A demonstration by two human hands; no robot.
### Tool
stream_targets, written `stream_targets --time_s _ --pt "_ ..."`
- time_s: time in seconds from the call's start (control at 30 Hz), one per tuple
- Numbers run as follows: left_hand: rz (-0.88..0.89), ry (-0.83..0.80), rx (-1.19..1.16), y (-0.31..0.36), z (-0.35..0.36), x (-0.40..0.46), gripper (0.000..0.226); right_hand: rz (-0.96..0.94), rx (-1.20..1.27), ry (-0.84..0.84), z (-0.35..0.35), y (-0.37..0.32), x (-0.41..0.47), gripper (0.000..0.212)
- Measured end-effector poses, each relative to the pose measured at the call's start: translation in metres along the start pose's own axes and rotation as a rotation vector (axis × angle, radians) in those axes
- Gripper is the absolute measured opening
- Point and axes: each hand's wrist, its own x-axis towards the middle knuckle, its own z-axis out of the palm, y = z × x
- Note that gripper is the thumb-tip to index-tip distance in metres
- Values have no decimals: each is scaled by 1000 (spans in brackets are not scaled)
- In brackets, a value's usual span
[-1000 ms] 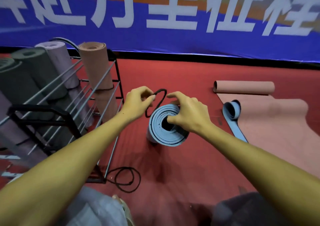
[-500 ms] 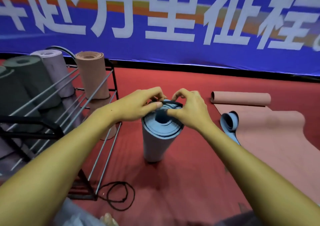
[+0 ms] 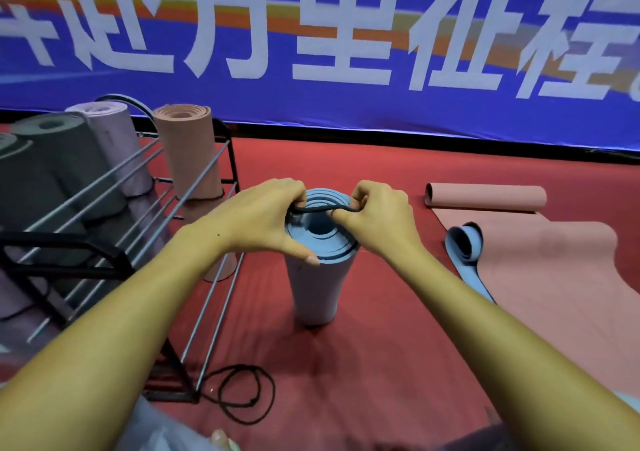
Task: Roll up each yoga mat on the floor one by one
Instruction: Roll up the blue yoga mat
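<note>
A rolled blue yoga mat stands upright on the red floor in the middle of the view. A black elastic band is stretched across its top end. My left hand pinches the band's left end, with the thumb against the roll's front rim. My right hand pinches the band's right end over the roll's right edge. To the right a pink mat lies on the floor, rolled only at its far end, with a blue mat's curled end beside it.
A black metal rack at the left holds several rolled mats: grey-green, lilac and pink. Another black band loop lies on the floor by the rack's foot. A blue banner with white characters runs along the back.
The roll went from leaning toward me to standing upright. My hands brought the band from above the roll down onto its top end and stretched it wider.
</note>
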Motion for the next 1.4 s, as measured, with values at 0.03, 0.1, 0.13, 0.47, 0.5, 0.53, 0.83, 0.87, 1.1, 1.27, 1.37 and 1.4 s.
stream_targets --time_s 0.03,0.1,0.13,0.47,0.5,0.53,0.83,0.87,1.1,1.27,1.37,1.4 --pt "20 36 -20 -2 3 -1 77 -27 18 -16 -2 1 1 35" --pt "48 97 -121 -10 8 0 72 -113 38 -132 -7 2 2 43" --pt "53 118 -185 -14 10 2 70 -163 16 -203 -10 3 2 47" --pt "-15 496 -112 -17 42 10 50 -439 -3 -114 3 59 14 41" --pt "-10 503 -97 -19 47 12 47 -431 -23 -38 8 62 11 38" --pt "-9 497 -101 -21 51 13 45 -406 -26 23 12 65 8 36" --pt "-98 695 -178 -31 97 13 40 -421 -320 299 48 75 3 22" --pt "-136 665 -141 -34 103 11 46 -436 -354 284 52 79 5 23" --pt "-291 145 41 -67 125 1 35 -592 -549 35 89 126 19 40" --pt "-359 128 -48 -98 147 23 41 -581 -560 29 119 141 45 36" --pt "-418 113 -190 -120 173 32 47 -604 -572 -19 136 157 65 34" --pt "-455 123 -290 -127 185 32 58 -636 -572 -37 141 165 69 32"
